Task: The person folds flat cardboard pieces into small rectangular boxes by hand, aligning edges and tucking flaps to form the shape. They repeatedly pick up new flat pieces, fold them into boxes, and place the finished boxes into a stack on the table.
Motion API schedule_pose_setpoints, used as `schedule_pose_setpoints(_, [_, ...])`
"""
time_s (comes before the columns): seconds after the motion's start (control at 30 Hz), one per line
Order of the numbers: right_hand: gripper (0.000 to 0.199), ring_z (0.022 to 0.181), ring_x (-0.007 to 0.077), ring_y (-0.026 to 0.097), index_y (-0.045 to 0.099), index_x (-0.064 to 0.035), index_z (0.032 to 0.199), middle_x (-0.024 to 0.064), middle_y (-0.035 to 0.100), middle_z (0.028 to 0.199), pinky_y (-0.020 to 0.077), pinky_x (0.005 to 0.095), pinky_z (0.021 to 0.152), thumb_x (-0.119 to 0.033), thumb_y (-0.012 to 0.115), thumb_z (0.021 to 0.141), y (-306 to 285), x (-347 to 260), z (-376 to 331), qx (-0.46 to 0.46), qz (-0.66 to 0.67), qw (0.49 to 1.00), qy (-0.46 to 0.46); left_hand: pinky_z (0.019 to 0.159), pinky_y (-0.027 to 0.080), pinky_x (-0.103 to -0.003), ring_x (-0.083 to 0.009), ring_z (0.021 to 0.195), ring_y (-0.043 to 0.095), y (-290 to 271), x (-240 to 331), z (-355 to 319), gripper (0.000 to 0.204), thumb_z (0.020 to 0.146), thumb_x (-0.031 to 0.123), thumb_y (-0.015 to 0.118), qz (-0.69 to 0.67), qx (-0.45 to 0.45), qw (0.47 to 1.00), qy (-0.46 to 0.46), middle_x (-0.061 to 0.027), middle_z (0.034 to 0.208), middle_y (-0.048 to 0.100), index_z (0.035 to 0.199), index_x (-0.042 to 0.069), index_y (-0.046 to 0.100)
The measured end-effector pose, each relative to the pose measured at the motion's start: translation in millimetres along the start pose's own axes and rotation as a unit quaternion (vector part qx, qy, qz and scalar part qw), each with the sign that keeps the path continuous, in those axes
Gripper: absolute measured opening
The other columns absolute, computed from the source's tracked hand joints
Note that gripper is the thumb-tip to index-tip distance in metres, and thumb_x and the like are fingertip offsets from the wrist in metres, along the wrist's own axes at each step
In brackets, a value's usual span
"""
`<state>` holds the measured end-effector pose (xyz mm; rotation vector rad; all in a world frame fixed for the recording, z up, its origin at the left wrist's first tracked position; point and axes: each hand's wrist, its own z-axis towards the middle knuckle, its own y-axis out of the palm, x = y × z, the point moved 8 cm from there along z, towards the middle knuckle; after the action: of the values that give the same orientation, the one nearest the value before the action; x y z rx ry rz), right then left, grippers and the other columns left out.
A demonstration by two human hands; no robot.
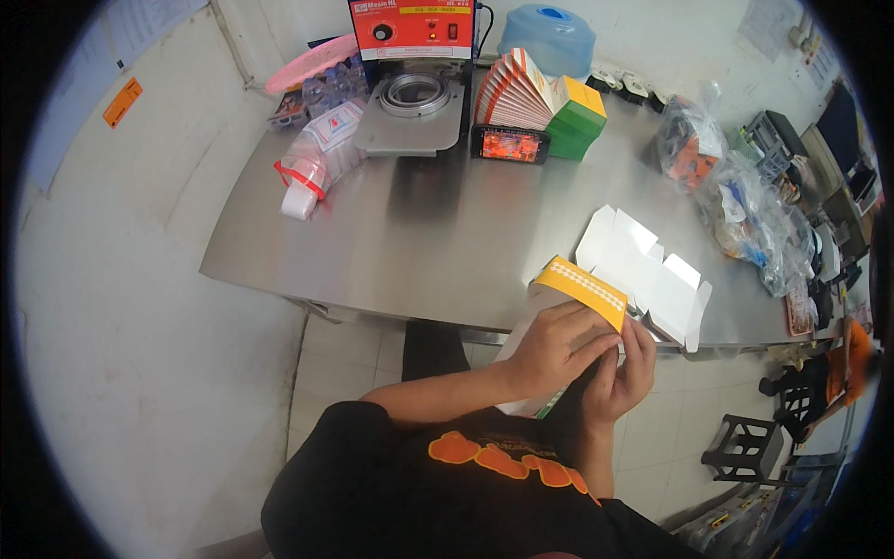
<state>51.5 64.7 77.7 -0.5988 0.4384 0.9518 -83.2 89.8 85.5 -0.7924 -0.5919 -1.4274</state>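
Observation:
My left hand [556, 347] and my right hand [622, 375] both grip a yellow and white cardboard box [573, 287] just off the near edge of a steel table [419, 242]. The left hand wraps the box's side. My right hand's fingers pinch its lower corner. A flat, unfolded white box blank [647, 270] lies on the table right behind the held box. Part of the box is hidden under my hands.
At the back of the table stand a red cup-sealing machine [414, 65], a fanned stack of flat box blanks [521, 93], a green and yellow box [577, 121] and a phone [510, 144]. Plastic bags [745, 205] crowd the right side, cup lids [312, 172] the left. A black stool [740, 447] sits on the floor.

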Motion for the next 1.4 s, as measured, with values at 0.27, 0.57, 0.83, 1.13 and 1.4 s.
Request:
schedule_pose_setpoints(0.27, [0.018, 0.1, 0.022, 0.06, 0.069, 0.0058, 0.109, 0.0133, 0.062, 0.107, 0.0485, 0.0314, 0.087, 0.003, 0.06, 0.093, 0, 29, -9, 0.003, 0.131, 0.975, 0.177, 0.073, 0.055, -0.037, -0.032, 0.084, 0.071, -5, -1, -6, 0.016, 0.093, 0.007, 0.066, 0.032, 0.016, 0.999, 0.035, -0.016, 0.099, 0.071, 0.107, -0.001, 0.066])
schedule_pose_setpoints(0.57, [0.012, 0.089, 0.0152, 0.052, 0.069, 0.0054, 0.101, 0.0074, 0.055, 0.094, 0.0409, 0.0252, 0.076, -0.001, 0.061, 0.095, 1, 29, -10, -0.006, 0.156, 0.97, 0.185, 0.07, 0.056, -0.035, -0.0295, 0.081, 0.071, -9, -3, -12, 0.014, 0.088, 0.002, 0.07, 0.028, 0.053, 0.997, 0.051, -0.0137, 0.094, 0.073, 0.102, -0.001, 0.069])
schedule_pose_setpoints(0.83, [0.009, 0.08, 0.0176, 0.057, 0.071, 0.0044, 0.096, 0.0096, 0.062, 0.088, 0.0432, 0.0273, 0.069, 0.006, 0.069, 0.088, 3, 23, -4, 0.009, 0.134, 0.978, 0.161, 0.071, 0.057, -0.032, -0.0251, 0.081, 0.072, -9, -3, -5, 0.013, 0.088, 0.002, 0.07, 0.0, 0.035, 0.999, 0.025, -0.0122, 0.094, 0.071, 0.1, -0.003, 0.07])
schedule_pose_setpoints(1.13, [0.015, 0.087, 0.0243, 0.061, 0.069, 0.005, 0.103, 0.0148, 0.065, 0.092, 0.0479, 0.0326, 0.077, 0.005, 0.065, 0.088, 6, 18, -9, -0.031, 0.125, 0.989, 0.077, 0.08, 0.054, -0.031, -0.0259, 0.095, 0.069, -8, -1, -6, 0.017, 0.087, -0.002, 0.071, -0.058, 0.043, 0.997, 0.019, -0.0156, 0.108, 0.067, 0.104, -0.002, 0.068])
schedule_pose_setpoints(1.4, [0.048, 0.117, 0.0264, 0.057, 0.061, -0.0023, 0.129, 0.0138, 0.06, 0.129, 0.0466, 0.0413, 0.096, -0.039, 0.062, 0.097, 33, 41, -36, -0.018, 0.477, 0.82, 0.317, 0.091, 0.045, -0.029, -0.01, 0.105, 0.052, -13, -19, -2, 0.015, 0.107, 0.019, 0.039, -0.515, 0.202, 0.813, -0.181, -0.0043, 0.112, 0.054, 0.117, 0.008, 0.043])
